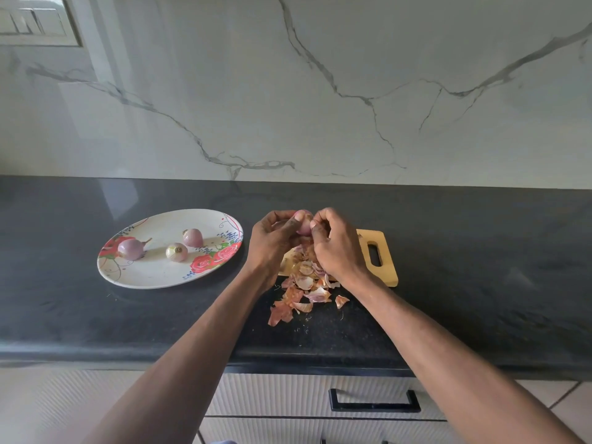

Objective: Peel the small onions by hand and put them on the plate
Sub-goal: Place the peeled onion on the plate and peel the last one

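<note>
We see both hands up over the bench [96,318], working one onion [303,223] between them. Left hand [272,240] grips the onion, fingers curled round it, thumb across its front. Right hand [333,245] pinches at the onion's right side with curled fingertips; whether it has skin or the bulb itself between them, we cannot tell. The onion shows pale pink between the two hands, held above the far-left end of the board [378,254], not touching it.

Peels [301,293] lie in a loose heap directly under the hands, partly on the board's near-left corner, partly spilled onto the bench toward us. One stray flake sits just right of the heap.

The board is light wood, handle slot at its right end, mostly hidden by the right hand and wrist.

Plate [153,277] sits left of the hands, near but apart from the left wrist. White, oval, red rose print on the near-right and left rim. Three onions on it: one at left [130,249] with a short stalk pointing right, one in the middle [176,252], one behind and to the right of that [193,237]. All three are apart from each other.

Behind the bench, a veined marble wall [320,91]. Below the bench edge, a drawer with a black handle [374,401].
</note>
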